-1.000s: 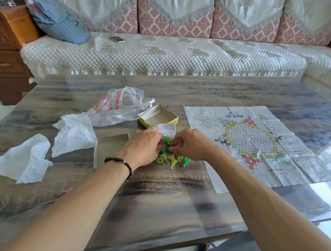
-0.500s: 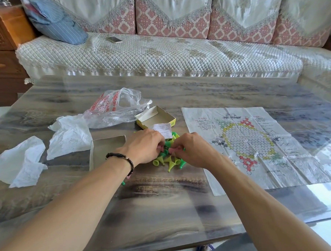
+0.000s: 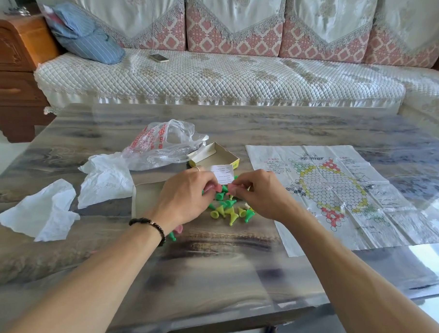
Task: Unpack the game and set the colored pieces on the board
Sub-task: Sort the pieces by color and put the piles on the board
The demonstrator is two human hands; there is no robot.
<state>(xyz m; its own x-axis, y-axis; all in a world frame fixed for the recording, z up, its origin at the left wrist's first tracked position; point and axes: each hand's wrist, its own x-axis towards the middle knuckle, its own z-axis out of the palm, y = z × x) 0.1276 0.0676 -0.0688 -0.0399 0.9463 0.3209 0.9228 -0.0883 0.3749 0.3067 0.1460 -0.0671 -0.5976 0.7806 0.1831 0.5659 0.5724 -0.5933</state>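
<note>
Cone-shaped plastic pieces (image 3: 226, 211) — creased paper board (image 3: 340, 191)

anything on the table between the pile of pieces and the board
Nothing visible. The pieces lie just left of the board, with only bare table between them; the right hand hovers over that gap. The box and slip sit behind the pile, off the path.

Desk (image 3: 218, 272): grey, streaked, glossy top.
Board (image 3: 340, 193): creased paper sheet lying flat at the right, printed with a hexagon grid.
Pieces (image 3: 226, 208): loose heap of green and yellow cones at the middle, just left of the board.
Box (image 3: 214, 156): open, yellow-edged, behind the pieces.
Lid (image 3: 145, 194): flat, left of the pieces.
Bag (image 3: 162, 146): clear plastic with red print, touching the box.
Paper (image 3: 39, 214): crumpled white sheets at the left.
</note>
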